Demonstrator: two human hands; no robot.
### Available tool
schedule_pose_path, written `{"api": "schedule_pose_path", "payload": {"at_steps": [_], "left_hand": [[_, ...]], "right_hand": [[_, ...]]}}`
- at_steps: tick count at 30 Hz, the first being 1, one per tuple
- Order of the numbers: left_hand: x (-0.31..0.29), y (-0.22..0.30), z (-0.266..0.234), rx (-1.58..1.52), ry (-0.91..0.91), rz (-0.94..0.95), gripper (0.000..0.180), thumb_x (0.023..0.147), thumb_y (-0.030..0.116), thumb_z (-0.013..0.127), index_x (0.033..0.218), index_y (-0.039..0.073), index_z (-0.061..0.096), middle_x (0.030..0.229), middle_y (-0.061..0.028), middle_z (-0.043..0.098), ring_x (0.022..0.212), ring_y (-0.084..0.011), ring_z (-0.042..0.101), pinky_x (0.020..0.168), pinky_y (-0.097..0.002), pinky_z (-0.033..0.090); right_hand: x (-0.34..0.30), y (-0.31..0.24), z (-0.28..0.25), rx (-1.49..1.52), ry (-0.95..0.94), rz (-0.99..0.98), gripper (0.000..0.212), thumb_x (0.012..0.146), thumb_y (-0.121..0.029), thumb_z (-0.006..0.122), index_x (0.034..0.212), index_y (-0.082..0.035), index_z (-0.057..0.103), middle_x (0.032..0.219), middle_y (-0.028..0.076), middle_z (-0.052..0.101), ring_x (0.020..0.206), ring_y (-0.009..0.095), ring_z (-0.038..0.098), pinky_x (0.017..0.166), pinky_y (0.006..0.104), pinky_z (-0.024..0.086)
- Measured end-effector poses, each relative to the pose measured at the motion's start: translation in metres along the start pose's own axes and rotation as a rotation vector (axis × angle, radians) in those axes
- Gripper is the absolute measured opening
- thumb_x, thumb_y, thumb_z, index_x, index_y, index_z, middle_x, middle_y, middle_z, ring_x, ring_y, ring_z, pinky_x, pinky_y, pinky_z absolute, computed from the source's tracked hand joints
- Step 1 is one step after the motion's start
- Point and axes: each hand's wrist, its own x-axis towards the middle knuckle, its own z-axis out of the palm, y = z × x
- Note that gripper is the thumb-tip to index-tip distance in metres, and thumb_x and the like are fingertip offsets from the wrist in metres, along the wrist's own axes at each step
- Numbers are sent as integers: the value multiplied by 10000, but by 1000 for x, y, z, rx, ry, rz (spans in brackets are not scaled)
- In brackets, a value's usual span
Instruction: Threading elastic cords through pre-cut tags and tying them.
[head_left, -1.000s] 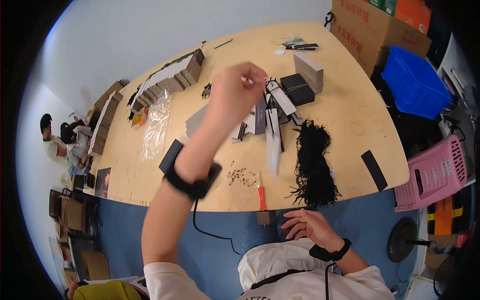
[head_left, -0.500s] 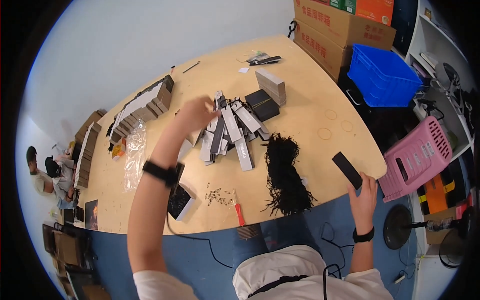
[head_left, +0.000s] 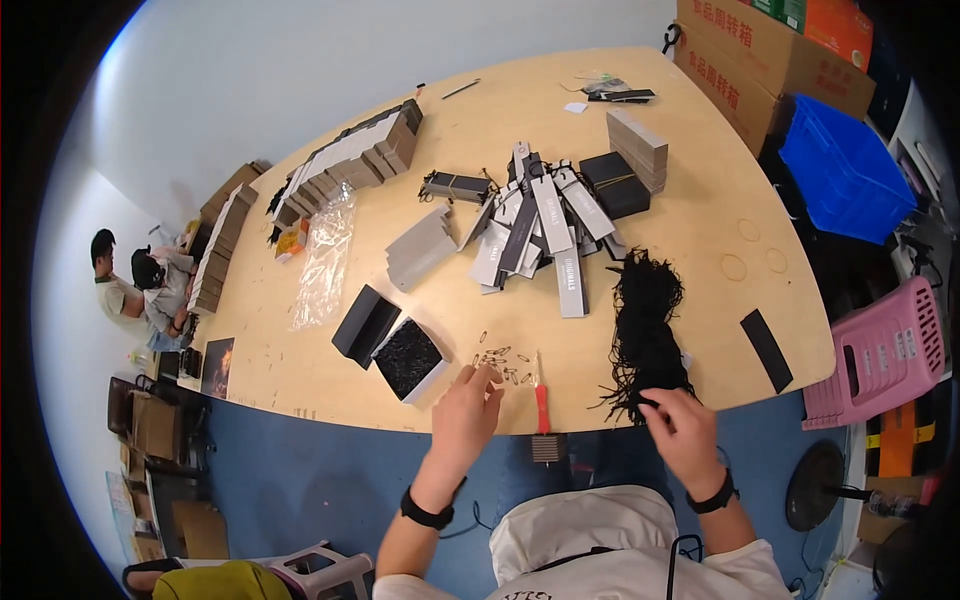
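Note:
My left hand (head_left: 467,408) is at the table's front edge, its bent fingertips close together beside a scatter of small safety pins (head_left: 512,374); whatever they pinch is too small to make out. My right hand (head_left: 682,436) reaches the near end of a thick bundle of black cords (head_left: 645,320), thumb and forefinger closed on a cord end. Between the hands lies a red-handled tool (head_left: 542,405). Left of the pins, a white box (head_left: 427,386) holds a mass of small black pieces. A black strip of tags (head_left: 766,350) lies at the right edge.
Farther in are a heap of grey and black tags (head_left: 550,225), stacked cards (head_left: 636,150) and a clear plastic bag (head_left: 325,260). Rows of boxes (head_left: 350,155) line the far left. Beyond the right edge stand a blue bin (head_left: 845,170) and a pink stool (head_left: 885,350). Two people sit far left.
My left hand has come back from the tag heap to the pins. My right hand has let go of the black strip, now on the table, and moved left to the cords. The view has shifted.

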Motion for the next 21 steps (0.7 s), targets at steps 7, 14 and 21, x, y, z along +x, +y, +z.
{"api": "schedule_pose_path", "payload": {"at_steps": [7,14,21], "left_hand": [[-3,-6,40,-242,134,-48,245,815,68,667,1057,99,641,895,-87,589,668,-205,604,635,-311,498],[8,-9,50,-256,122,-45,117,835,74,641,949,59,620,902,-101,569,735,-248,625,653,-342,504],[1,2,42,-359,207,-12,69,858,4,606,895,0,547,875,-130,583,785,-268,620,678,-355,503]], "right_hand": [[16,-20,36,-249,-157,29,183,849,-144,627,1029,-113,613,600,89,613,536,282,616,486,378,469],[17,-19,51,-289,-294,12,71,888,-164,581,865,-101,556,597,82,616,544,287,624,478,381,461],[20,-38,50,20,-225,42,57,884,-111,604,884,-77,558,679,99,623,587,243,626,503,347,459]]}}
